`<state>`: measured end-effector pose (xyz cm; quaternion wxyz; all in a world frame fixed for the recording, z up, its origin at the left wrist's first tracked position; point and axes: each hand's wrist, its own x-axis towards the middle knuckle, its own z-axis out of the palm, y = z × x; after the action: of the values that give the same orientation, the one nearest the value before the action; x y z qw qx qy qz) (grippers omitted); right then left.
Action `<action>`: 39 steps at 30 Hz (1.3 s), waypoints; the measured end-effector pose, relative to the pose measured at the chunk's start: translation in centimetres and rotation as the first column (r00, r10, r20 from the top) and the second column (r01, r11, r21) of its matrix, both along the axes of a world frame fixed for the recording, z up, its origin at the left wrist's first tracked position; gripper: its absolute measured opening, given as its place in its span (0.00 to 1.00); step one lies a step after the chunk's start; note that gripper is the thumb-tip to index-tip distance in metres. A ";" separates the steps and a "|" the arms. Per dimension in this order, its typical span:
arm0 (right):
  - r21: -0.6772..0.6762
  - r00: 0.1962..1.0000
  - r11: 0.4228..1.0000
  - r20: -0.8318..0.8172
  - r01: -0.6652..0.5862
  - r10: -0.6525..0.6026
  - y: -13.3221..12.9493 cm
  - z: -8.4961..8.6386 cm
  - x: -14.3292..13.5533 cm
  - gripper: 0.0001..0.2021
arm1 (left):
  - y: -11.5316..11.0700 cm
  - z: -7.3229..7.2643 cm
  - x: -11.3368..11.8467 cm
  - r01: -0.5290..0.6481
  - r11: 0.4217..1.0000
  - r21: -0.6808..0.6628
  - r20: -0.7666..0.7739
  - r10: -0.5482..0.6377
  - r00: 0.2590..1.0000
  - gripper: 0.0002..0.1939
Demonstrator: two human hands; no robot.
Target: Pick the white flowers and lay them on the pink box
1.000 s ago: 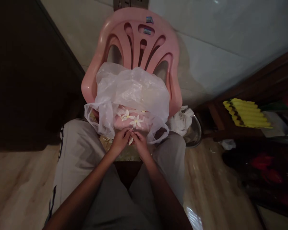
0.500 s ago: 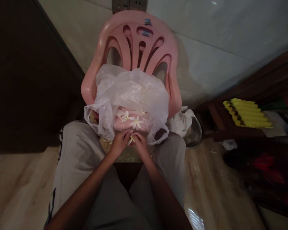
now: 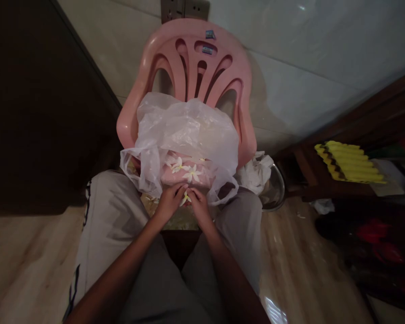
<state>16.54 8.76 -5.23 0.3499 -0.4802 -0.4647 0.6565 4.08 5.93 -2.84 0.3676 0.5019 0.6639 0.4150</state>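
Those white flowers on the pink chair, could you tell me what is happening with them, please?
A seated person pinches one small white flower between the left hand and right hand, at the front edge of a pink plastic chair. Two more flowers lie on the seat, inside an opened clear plastic bag. A crumpled white cloth sits to the right.

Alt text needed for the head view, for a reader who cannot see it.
Left hand and right hand pinch a small white flower together. Just beyond, more flowers lie by a clear plastic bag on a pink chair.
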 end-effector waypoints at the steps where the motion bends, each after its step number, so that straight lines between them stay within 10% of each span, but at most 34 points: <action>1: 0.000 1.000 1.000 0.002 0.000 0.000 0.0 0.0 0.0 0.15 | 0.0 0.0 0.0 -0.002 1.000 0.001 -0.002 0.002 1.000 0.18; 39: 0.177 0.949 0.967 0.289 -0.185 0.129 -0.5 -1.2 0.6 0.13 | -0.4 -0.6 0.2 0.130 0.984 -0.124 -0.257 -0.158 0.953 0.18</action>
<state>17.12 8.22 -6.42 0.2751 -0.4900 -0.6098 0.5588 4.28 5.48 -3.43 0.3306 0.5801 0.6897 0.2802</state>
